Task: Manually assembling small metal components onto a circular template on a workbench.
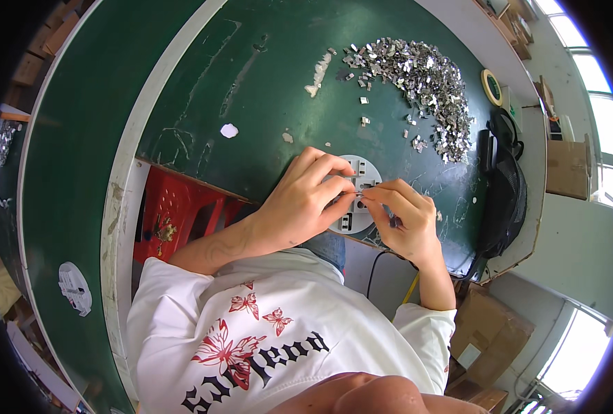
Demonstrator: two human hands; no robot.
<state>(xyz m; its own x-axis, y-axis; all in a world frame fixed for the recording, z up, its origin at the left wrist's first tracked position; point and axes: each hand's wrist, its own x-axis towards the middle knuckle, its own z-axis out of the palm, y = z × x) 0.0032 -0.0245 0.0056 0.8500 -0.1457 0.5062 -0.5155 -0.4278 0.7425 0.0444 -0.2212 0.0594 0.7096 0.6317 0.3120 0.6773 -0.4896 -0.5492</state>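
Observation:
A round white plastic disc with dark slots lies at the near edge of the green table, partly hidden by my hands. My left hand comes over it from the left, thumb and forefinger pinched together. From the right my right hand meets it, its fingertips also closed in a pinch. Between the two sets of fingertips is a small, thin piece, too small to name. Small metal clips lie in a large heap at the far right, with several loose ones nearer the disc.
A roll of tape and a black mesh bag lie along the right side of the table. A red plastic stool stands below the table at the left. Another white disc lies on the neighbouring green table.

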